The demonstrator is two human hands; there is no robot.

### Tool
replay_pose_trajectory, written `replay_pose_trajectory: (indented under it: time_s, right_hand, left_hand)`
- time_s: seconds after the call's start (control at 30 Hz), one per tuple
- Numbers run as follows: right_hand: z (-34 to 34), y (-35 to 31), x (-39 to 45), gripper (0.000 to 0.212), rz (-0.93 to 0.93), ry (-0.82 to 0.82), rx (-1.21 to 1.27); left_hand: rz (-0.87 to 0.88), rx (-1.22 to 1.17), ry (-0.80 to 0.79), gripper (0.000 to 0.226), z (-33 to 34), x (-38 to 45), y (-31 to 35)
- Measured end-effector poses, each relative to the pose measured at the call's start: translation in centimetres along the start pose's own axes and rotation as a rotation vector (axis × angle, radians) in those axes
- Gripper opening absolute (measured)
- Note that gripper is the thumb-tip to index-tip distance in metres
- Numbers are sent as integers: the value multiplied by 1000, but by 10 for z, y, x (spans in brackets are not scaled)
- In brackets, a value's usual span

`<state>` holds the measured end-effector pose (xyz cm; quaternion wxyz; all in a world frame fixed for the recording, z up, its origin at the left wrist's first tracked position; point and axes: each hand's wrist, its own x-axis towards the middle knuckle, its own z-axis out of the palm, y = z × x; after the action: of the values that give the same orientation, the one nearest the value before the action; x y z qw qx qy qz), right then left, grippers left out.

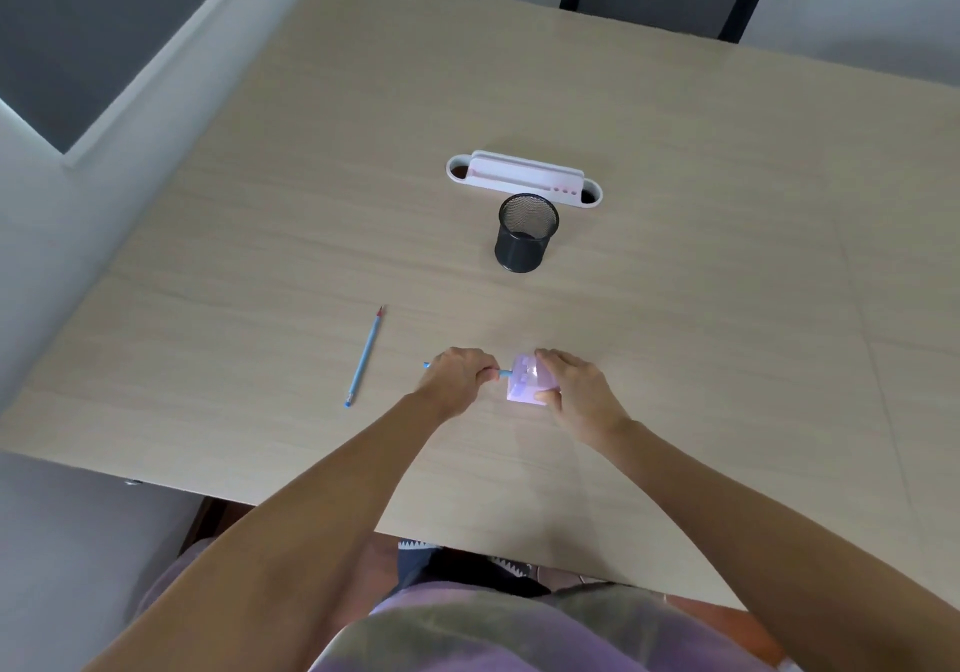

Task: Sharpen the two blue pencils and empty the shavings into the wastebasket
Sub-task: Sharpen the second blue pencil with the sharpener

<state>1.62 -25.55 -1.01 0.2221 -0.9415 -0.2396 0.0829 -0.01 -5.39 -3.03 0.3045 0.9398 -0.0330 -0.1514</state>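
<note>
The left hand [457, 380] is clenched round a blue pencil [504, 373], whose tail pokes out past the knuckles and whose front end runs into the side of the sharpener [527, 384]. The right hand [574, 390] grips that sharpener, a pale lilac box, fingers over its top and far side, pinning it against the table [727, 255]. So the sharpening of one pencil looks to be in hand; whether the tip is already cut cannot be told, since it sits inside the box and the glare washes out the casing.

The second pencil [365, 357] lies loose on the table just left of the left hand, well apart from it, one end pointing away from the person. The wastebasket [526, 232], a black mesh cup, stands beyond both hands, a little toward the right one, with a white holder [524, 180] just behind it.

Next, the left hand must twist the pencil while the right keeps the box steady, then draw it out and swap for the loose one; the shavings go into the basket last
</note>
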Motion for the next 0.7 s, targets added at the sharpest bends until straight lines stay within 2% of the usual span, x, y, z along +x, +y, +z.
replay_pose_trajectory:
  time_s: [0.13, 0.2, 0.27, 0.3, 0.33, 0.4, 0.5, 0.6, 0.7]
  right_hand:
    - [1, 0, -2, 48, 15, -28, -8]
    - [0, 4, -5, 63, 46, -80, 63]
    - [-4, 7, -13, 90, 83, -111, 176]
    - [-6, 10, -18, 96, 118, -81, 230]
    - [-8, 13, -24, 95, 165, -26, 263]
    - [-9, 24, -37, 76, 242, 82, 221]
    - [-2, 39, -47, 43, 296, 27, 97]
    - [5, 39, -43, 28, 290, -44, 76]
    - [8, 32, -30, 17, 255, -74, 92]
  left_hand:
    - [-2, 73, -59, 22, -6, -1, 8]
    - [-12, 166, -113, 26, -8, -1, 16]
    - [-22, 218, -138, 59, -9, -4, 23]
    - [-17, 230, -123, 75, -10, -6, 27]
    - [3, 254, -99, 86, -11, -7, 32]
    - [68, 338, -66, 96, -10, -4, 45]
    - [159, 490, -98, 100, 2, 7, 64]
    - [91, 612, -140, 82, 17, 19, 78]
    - [-32, 679, -63, 59, 29, 26, 85]
